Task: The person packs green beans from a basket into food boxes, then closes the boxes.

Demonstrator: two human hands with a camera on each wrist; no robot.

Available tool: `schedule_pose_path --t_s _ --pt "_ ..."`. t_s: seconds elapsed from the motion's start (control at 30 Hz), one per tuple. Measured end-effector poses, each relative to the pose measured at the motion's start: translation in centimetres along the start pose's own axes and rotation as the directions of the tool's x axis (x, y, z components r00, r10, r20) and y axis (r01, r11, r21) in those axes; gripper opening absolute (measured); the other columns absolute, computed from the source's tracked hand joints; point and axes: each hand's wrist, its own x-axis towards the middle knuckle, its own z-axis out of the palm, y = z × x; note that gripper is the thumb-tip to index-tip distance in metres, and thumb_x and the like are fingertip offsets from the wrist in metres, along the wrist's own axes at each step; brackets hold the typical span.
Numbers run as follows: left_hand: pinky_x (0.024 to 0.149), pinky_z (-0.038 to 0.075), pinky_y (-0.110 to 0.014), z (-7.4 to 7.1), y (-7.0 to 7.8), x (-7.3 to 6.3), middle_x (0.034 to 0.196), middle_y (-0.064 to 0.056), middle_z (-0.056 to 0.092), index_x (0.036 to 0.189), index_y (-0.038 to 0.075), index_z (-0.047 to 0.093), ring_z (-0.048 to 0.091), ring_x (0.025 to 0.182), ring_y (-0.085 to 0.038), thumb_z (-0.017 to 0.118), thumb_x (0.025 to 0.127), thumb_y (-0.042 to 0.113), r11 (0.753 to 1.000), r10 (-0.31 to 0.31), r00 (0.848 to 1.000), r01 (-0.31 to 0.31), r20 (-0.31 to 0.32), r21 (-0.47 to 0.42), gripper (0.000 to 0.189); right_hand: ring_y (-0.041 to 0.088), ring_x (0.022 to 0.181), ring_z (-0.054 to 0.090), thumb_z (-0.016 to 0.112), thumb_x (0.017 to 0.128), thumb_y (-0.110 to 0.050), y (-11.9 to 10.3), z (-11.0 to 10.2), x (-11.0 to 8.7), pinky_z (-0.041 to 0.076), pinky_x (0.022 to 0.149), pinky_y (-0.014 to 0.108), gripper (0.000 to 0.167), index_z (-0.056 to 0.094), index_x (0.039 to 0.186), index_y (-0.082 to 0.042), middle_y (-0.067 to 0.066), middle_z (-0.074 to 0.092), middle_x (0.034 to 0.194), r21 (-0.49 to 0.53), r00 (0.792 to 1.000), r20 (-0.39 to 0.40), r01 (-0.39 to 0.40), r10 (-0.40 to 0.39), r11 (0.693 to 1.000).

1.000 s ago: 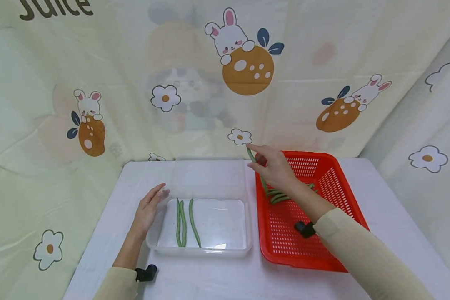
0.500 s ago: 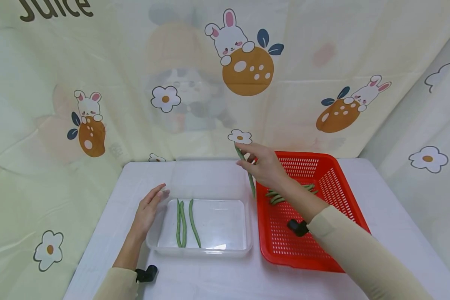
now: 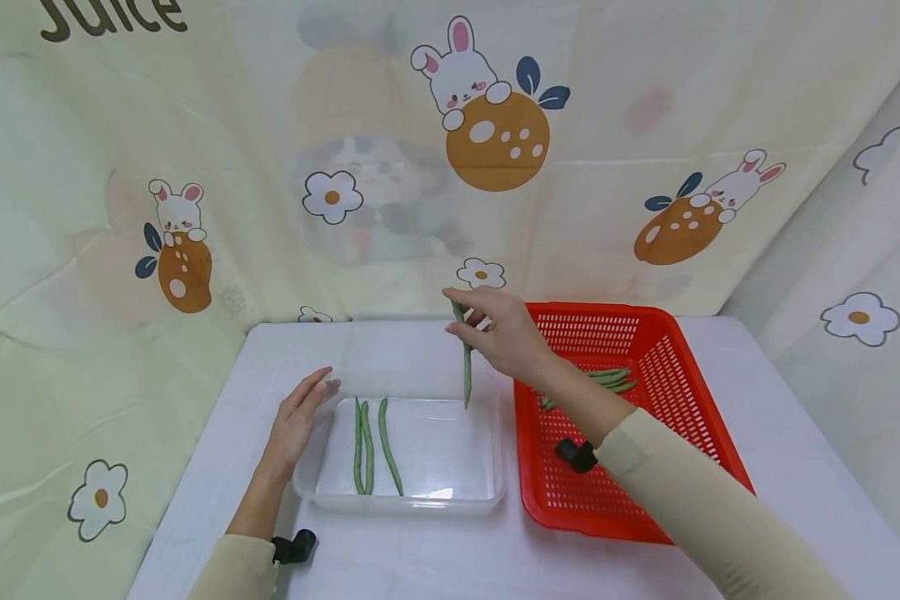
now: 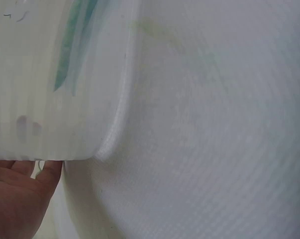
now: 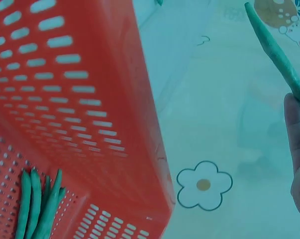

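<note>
My right hand (image 3: 506,333) pinches the upper end of a green bean (image 3: 467,371) between thumb and fingers. The bean hangs almost upright over the back right part of a clear plastic container (image 3: 450,502). In the right wrist view the held green bean (image 5: 274,52) rises from the thumb. My left hand (image 3: 296,421) rests with relaxed fingers at the container's left wall; in the left wrist view the hand (image 4: 20,194) touches the container's edge (image 4: 80,144). Three green beans (image 3: 367,450) lie lengthwise inside the container, two close together and one apart.
A red perforated basket (image 3: 690,450) stands right of the container, with several green beans (image 3: 611,379) in it, partly hidden by my right forearm. A white cloth (image 3: 390,558) covers the table. A printed curtain (image 3: 390,108) hangs behind.
My right hand has carried the green bean leftward, from above the red basket's left rim to above the clear container. The left hand and the beans in the container have stayed still.
</note>
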Motion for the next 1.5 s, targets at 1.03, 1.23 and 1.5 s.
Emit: schedule_pose_path --t_s 1.03,1.23,1.5 --pt "0.127 0.025 -0.056 -0.1 0.0 0.1 0.153 -0.016 0.056 0.156 0.016 0.045 0.046 0.149 -0.033 0.041 0.113 0.038 0.999 -0.012 1.0 0.012 0.005 -0.031 0.048 0.016 0.088 0.071 0.08 0.091 -0.006 -1.0 7.7 1.1 0.06 0.071 0.021 0.048 0.061 0.135 -0.006 0.01 0.069 0.107 0.084 0.987 0.136 -0.097 0.085 0.992" --pt "0.127 0.025 -0.055 -0.1 0.1 0.3 0.154 -0.016 0.056 0.157 0.015 0.044 0.047 0.148 -0.032 0.041 0.113 0.038 0.999 -0.01 1.0 0.01 0.002 -0.032 0.049 0.013 0.087 0.069 0.082 0.09 -0.007 -1.0 8.9 0.9 0.058 0.071 0.02 0.048 0.06 0.133 -0.007 0.007 0.068 0.106 0.059 0.986 0.137 -0.101 0.092 0.993" --pt "0.126 0.027 -0.056 -0.1 0.0 0.2 0.154 -0.016 0.055 0.157 0.016 0.044 0.047 0.148 -0.032 0.041 0.114 0.036 0.999 -0.016 1.0 0.017 0.004 -0.03 0.048 0.011 0.087 0.067 0.082 0.09 -0.012 -1.2 9.7 0.8 0.057 0.072 0.021 0.048 0.06 0.133 -0.011 0.004 0.069 0.107 0.014 0.977 0.16 -0.144 0.14 0.989"
